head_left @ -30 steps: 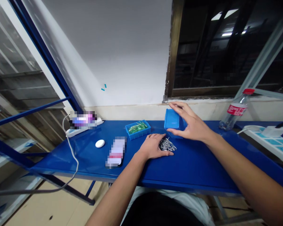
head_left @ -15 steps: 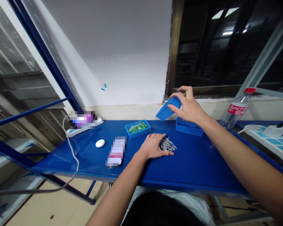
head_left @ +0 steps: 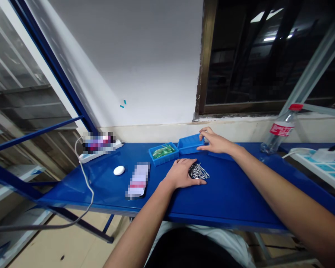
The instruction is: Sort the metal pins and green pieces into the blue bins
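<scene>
Head view: two hands work over one blue table (head_left: 226,197). The left hand (head_left: 182,173) lies cupped, palm down, its fingers and thumb parted around the left side of one pile of nails (head_left: 200,172), too many to count. The right hand (head_left: 215,142) grips one blue bin (head_left: 190,144) by its right end, thumb in front, behind the nails. Just left of it stands another blue bin, the green-filled bin (head_left: 166,160). Some blue beneath the right wrist is too hidden to tell. Left of the nails lie one phone (head_left: 138,180), blurred, and one white disc (head_left: 119,170). One red-capped bottle (head_left: 280,129) stands right of the right hand. Two power strips show: the left strip (head_left: 87,158) and the right strip (head_left: 318,167).
</scene>
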The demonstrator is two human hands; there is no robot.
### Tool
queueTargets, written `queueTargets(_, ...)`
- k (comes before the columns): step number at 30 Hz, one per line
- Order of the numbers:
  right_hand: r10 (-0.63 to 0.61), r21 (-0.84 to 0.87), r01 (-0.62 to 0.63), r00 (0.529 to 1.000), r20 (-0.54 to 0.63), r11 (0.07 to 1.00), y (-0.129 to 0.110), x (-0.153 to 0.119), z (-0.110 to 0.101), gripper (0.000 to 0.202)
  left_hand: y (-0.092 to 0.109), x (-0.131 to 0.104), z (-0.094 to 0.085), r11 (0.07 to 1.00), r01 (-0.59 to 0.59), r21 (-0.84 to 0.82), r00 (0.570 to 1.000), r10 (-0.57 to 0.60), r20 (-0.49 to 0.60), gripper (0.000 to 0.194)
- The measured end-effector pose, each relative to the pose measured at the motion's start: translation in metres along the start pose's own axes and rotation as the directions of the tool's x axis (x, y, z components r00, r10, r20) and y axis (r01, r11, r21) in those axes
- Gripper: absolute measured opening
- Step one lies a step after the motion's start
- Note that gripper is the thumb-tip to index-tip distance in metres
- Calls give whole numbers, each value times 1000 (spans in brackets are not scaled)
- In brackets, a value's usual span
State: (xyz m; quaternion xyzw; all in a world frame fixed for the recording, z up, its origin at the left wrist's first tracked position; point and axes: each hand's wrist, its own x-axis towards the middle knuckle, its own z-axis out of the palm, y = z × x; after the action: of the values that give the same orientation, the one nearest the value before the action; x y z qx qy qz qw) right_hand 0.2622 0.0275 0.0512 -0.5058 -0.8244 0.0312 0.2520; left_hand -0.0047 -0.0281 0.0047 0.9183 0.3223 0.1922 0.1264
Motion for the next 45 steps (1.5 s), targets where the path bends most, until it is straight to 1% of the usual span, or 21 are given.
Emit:
queueTargets(3, -2, 2, 2, 998, 61, 1000, 13, -4, 10, 48, 3, 0, -3, 1000, -10, -6, 999, 10, -38, 96)
queueTargets(6, -22, -30, 25, 994, 109, 999, 21, -10, 16, 59, 7, 3, -8, 1000, -17, 0, 992, 17, -126, 74)
queueTargets(9, -33, -101, 46, 992, 120, 994, 23, -17, 20, 57, 10, 10, -13, 998, -5, 70, 978, 20, -210, 49)
queueTargets(11, -34, -145, 50, 993, 111, 988, 23, -20, 21, 55, 9, 15, -18, 988, 35, 149, 967, 4, -254, 40)
queueTargets(15, -50, -179, 56, 998, 42, 982, 23, -27, 17, 60, 2, 23, -26, 945, 170, 280, 945, -76, -317, 39)
queueTargets(18, -48, -192, 47, 999, 1, 980, 25, -33, 12, 56, -7, 28, -30, 915, 232, 331, 939, -121, -322, 38)
queueTargets(20, -26, -223, 25, 1000, 2, 974, 27, -36, 11, 51, -14, 31, -31, 898, 252, 362, 943, -144, -299, 33)
queueTargets(24, 16, -248, 1, 998, 66, 969, 28, -41, 12, 48, -23, 36, -30, 878, 261, 401, 953, -168, -251, 29)
queueTargets(28, -9, -236, 33, 995, 102, 971, 26, -42, 13, 42, -27, 39, -32, 879, 243, 410, 960, -156, -234, 28)
queueTargets(33, -58, -222, 78, 994, 95, 972, 24, -43, 12, 37, -28, 39, -36, 884, 223, 412, 966, -142, -218, 26)
queueTargets(37, -74, -201, 88, 994, 77, 976, 25, -42, 14, 33, -28, 39, -35, 880, 230, 415, 963, -146, -225, 27)
queueTargets(41, -56, -185, 63, 997, 44, 981, 27, -42, 17, 31, -29, 37, -34, 888, 220, 404, 966, -140, -218, 28)
queueTargets(45, -38, -197, 45, 999, 38, 979, 24, -41, 17, 31, -31, 37, -33, 897, 211, 390, 968, -135, -213, 29)
